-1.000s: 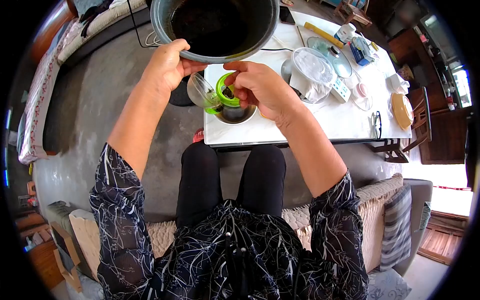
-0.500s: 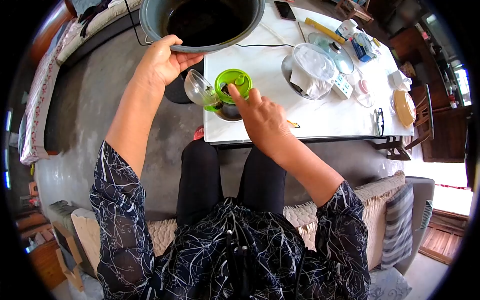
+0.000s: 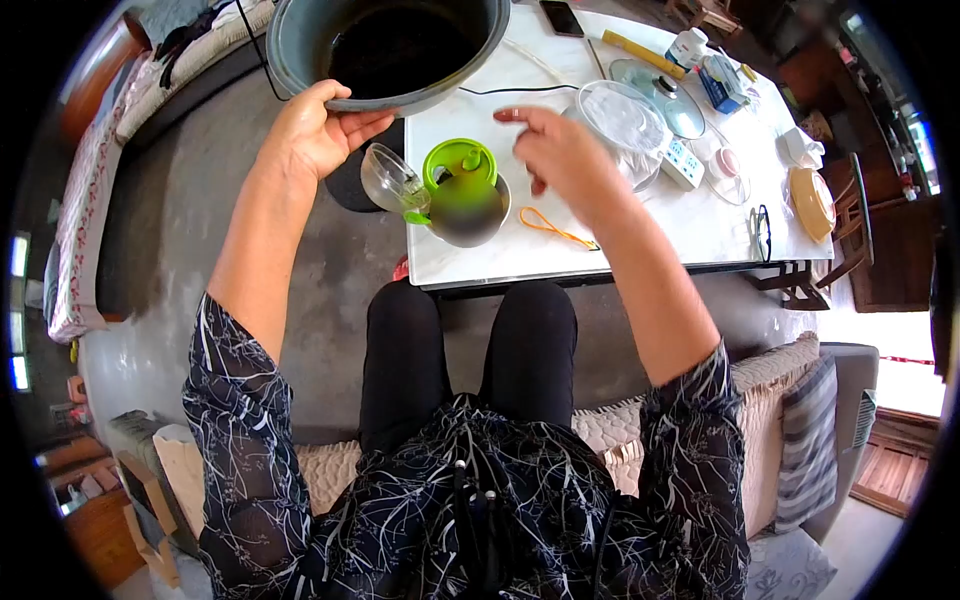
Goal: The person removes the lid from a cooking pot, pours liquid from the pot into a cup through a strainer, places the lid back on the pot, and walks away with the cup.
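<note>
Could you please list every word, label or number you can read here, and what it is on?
No text can be read anywhere in this view.
Blue box: printing on it, too small to read.
White bottle: label blurred.
Power strip: markings too small to read.
Pot held by the left hand: no lettering visible.
Green lid near the right hand: no lettering visible.

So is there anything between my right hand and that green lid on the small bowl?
Nothing visible. The right hand hovers above the table, and the stretch between it and the green lid on the small bowl is open.
</note>
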Available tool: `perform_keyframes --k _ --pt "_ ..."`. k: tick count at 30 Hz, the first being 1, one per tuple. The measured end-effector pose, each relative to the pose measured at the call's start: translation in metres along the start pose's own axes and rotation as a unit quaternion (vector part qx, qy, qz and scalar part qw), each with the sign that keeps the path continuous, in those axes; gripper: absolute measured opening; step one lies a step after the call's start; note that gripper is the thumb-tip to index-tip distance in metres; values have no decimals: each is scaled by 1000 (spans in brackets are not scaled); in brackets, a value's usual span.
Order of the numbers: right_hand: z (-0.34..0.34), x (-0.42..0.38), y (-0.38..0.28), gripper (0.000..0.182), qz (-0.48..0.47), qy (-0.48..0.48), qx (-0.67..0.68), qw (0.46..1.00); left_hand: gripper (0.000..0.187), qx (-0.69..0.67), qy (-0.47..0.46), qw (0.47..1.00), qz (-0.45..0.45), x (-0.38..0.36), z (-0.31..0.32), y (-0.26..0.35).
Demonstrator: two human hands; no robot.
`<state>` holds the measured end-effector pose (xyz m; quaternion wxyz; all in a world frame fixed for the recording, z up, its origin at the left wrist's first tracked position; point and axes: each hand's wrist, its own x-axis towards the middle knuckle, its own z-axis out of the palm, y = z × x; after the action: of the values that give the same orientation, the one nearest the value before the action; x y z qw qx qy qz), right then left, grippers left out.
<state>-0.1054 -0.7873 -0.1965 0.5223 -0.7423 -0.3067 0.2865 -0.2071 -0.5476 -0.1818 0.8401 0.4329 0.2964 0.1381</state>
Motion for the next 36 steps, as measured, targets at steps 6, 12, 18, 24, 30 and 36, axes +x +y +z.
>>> perform_keyframes --k 6,12,18,24,30,36 --pt "-3 41 -24 37 21 2 57 998 33 30 20 999 24 -10 6 -2" --pt "18 44 -20 33 -21 11 -109 994 31 45 10 997 59 -10 10 -10" --pt "23 23 -32 34 -9 -74 145 987 31 35 22 998 49 0 18 -12" --pt "-30 -14 6 31 -25 23 356 934 27 4 3 1000 4 20 7 -15" --pt "-53 -98 79 38 60 128 366 920 33 -1 41 998 -48 32 13 -20" --pt "-48 -171 134 41 124 192 398 888 30 45 4 998 -46 35 0 -23"
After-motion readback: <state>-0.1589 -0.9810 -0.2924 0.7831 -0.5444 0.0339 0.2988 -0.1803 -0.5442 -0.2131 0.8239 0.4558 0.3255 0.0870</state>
